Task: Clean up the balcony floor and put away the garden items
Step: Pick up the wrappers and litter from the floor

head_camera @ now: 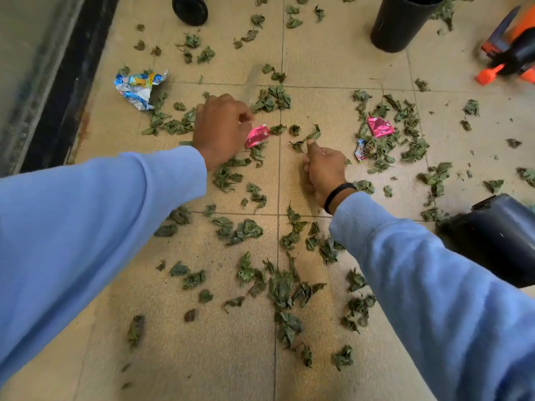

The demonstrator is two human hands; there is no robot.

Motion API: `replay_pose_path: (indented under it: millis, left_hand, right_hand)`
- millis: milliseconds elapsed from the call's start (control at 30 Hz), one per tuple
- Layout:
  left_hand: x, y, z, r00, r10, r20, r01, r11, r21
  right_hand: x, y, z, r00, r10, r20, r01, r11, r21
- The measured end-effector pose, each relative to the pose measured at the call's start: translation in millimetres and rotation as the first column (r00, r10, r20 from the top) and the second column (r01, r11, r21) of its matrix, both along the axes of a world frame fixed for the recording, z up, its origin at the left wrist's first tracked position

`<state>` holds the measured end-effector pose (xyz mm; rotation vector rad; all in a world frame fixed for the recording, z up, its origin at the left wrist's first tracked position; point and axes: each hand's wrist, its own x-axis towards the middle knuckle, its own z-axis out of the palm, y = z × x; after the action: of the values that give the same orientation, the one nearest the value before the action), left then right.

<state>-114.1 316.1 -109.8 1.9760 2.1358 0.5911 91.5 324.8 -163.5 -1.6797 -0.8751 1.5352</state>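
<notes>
We see wilted green leaves (249, 231) strewn over the tan floor tiles (333, 68). Left hand (223, 127), fingers curled, touches a pink wrapper (257, 135); whether it pinches the wrapper we cannot tell. Right hand (322, 172) is curled, thumb up beside a leaf (314, 135); what it holds is hidden. A second pink wrapper (379, 126) and a blue wrapper (139, 88) lie apart.

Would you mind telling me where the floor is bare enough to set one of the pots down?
The barest patch is the tile between the small black pot and the tall black pot. The near-left floor beside the left sleeve holds few leaves. Crowded: around both hands, the pink wrappers and the near leaf pile.
</notes>
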Motion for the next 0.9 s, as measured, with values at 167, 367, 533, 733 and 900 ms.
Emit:
replay_pose_path:
  millis: [167,367,533,733,900]
  left_hand:
    - [-4,20,-9,0.995,0.08,-0.056,-0.087,0.984,-0.154]
    - [8,24,-18,0.994,0.092,-0.063,-0.102,0.977,-0.19]
    - [11,19,-18,0.987,0.146,0.062,-0.128,0.964,-0.232]
    - [26,2,14,0.687,0.167,0.707,0.071,0.953,-0.294]
    - [65,-12,11,0.69,0.084,0.719,0.197,0.934,-0.298]
  right_hand:
    - [-2,0,-1,1.0,0.014,0.004,-0.014,1.0,0.009]
    - [-7,-5,3,0.994,0.031,0.106,-0.038,0.997,0.065]
    - [-5,-9,8,0.995,0.041,0.092,-0.047,0.996,0.069]
    - [-3,-12,14,0.999,0.034,-0.026,-0.033,0.998,0.051]
    - [-5,-15,24,0.995,-0.002,-0.097,0.001,1.0,-0.006]
